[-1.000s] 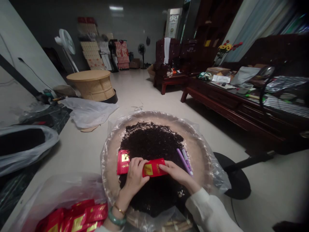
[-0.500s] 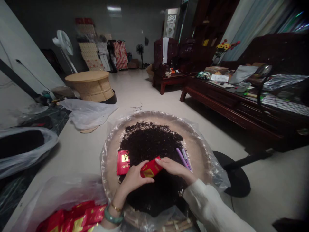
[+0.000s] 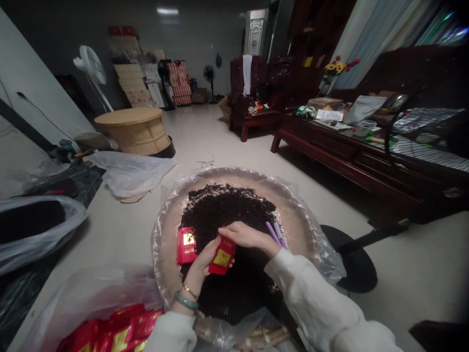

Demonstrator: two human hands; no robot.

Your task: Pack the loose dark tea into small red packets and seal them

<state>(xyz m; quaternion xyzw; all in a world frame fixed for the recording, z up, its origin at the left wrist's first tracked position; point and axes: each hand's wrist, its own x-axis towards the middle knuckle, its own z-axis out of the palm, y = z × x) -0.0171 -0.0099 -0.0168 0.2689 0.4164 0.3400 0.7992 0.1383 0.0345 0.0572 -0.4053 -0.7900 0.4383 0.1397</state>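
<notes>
A small red packet with a gold label [image 3: 223, 257] is held between both hands above dark loose leaves [image 3: 227, 205]. Wrapped round its left side and back is my left hand [image 3: 205, 258], partly hidden by the packet. My right hand [image 3: 244, 234] pinches the packet's top edge. The leaves, which look like dried tea, lie spread in a round woven tray [image 3: 293, 210] lined with clear plastic. Another red packet [image 3: 186, 246] lies on the tray's left part. A purple stick-like tool [image 3: 274, 233], perhaps a bag clip, rests at the right of the leaves.
Several red packets [image 3: 110, 330] fill a clear plastic bag at lower left. A bag of dark material [image 3: 32, 220] stands farther left. A black fan base [image 3: 351, 259] is close on the right, beside a dark wooden table [image 3: 351, 156].
The packet has turned from slanted to nearly upright and moved slightly left. My right hand has shifted left along with it to the packet's top. The view has shifted a little.
</notes>
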